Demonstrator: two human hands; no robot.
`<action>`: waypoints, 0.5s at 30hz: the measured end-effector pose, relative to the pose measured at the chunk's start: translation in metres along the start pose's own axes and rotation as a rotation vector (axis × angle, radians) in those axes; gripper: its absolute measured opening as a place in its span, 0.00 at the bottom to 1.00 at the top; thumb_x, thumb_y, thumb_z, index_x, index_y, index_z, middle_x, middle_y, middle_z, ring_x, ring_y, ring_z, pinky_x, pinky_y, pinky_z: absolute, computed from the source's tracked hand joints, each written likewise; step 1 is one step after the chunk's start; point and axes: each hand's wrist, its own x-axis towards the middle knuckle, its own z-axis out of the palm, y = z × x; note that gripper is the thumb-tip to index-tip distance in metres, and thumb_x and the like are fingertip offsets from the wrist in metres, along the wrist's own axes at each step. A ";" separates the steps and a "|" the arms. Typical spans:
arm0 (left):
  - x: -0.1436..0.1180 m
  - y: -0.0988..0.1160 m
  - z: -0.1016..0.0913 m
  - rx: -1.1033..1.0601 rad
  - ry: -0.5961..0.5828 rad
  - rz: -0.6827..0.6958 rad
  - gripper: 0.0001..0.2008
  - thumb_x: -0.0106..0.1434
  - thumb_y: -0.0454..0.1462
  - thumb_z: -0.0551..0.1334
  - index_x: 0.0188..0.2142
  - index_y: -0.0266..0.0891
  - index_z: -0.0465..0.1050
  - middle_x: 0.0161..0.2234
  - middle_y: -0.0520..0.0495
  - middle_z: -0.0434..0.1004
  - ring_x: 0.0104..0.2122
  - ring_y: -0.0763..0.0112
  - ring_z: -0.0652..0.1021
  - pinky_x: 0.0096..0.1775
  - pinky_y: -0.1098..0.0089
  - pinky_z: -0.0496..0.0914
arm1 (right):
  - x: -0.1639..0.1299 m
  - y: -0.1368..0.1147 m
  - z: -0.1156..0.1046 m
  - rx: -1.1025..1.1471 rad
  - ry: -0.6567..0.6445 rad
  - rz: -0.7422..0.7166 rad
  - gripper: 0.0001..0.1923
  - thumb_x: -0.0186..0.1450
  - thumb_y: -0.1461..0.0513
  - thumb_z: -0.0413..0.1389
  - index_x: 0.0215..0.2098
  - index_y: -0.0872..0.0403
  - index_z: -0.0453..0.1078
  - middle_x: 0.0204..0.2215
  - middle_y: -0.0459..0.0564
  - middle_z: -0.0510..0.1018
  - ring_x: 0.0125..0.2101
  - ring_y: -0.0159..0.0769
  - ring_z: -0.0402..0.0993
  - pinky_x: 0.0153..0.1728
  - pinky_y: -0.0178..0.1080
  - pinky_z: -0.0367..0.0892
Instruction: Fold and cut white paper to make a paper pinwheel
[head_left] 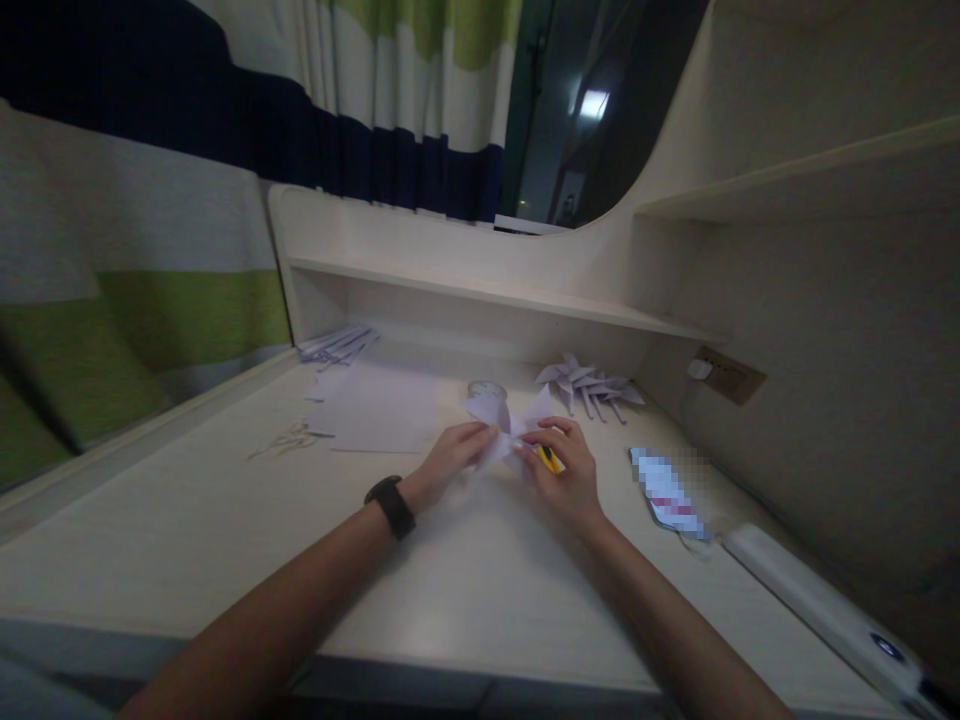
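Note:
Between my two hands, above the desk, is a white paper pinwheel (495,412) with its pointed blades spread. My left hand (459,452), with a dark watch at the wrist, pinches the pinwheel's left side near the middle. On the other side, the fingers of my right hand (564,462) are closed on the paper close to its centre. A yellow and black tool (550,458) shows partly behind my right fingers; its kind is hidden. Just beyond the pinwheel lies a roll of clear tape (486,389).
White paper sheets (386,405) lie left of centre, with rolled paper sticks (341,345) behind them and thin pale strips (289,438) nearer. Several finished pinwheels (589,383) are piled at the back right. A phone (667,490) and a long white lamp-like bar (817,600) lie at right.

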 end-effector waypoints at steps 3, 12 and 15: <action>-0.002 0.005 0.000 0.150 0.049 0.062 0.19 0.57 0.50 0.60 0.27 0.33 0.73 0.24 0.50 0.69 0.25 0.72 0.68 0.26 0.73 0.62 | 0.000 0.003 0.000 -0.012 -0.032 -0.021 0.07 0.59 0.65 0.58 0.37 0.50 0.72 0.30 0.48 0.78 0.44 0.43 0.68 0.44 0.47 0.66; -0.011 0.022 0.005 0.238 0.092 0.260 0.16 0.62 0.44 0.58 0.41 0.35 0.77 0.36 0.45 0.79 0.36 0.64 0.76 0.39 0.66 0.69 | 0.000 0.015 -0.006 -0.117 -0.057 -0.129 0.10 0.62 0.67 0.54 0.39 0.48 0.72 0.34 0.49 0.79 0.48 0.44 0.68 0.48 0.51 0.64; -0.012 0.023 0.006 0.256 0.097 0.279 0.16 0.63 0.43 0.57 0.41 0.36 0.77 0.37 0.46 0.80 0.36 0.65 0.76 0.39 0.67 0.69 | 0.000 0.015 -0.007 -0.120 -0.041 -0.146 0.10 0.62 0.67 0.54 0.39 0.48 0.72 0.34 0.48 0.79 0.47 0.44 0.69 0.47 0.50 0.66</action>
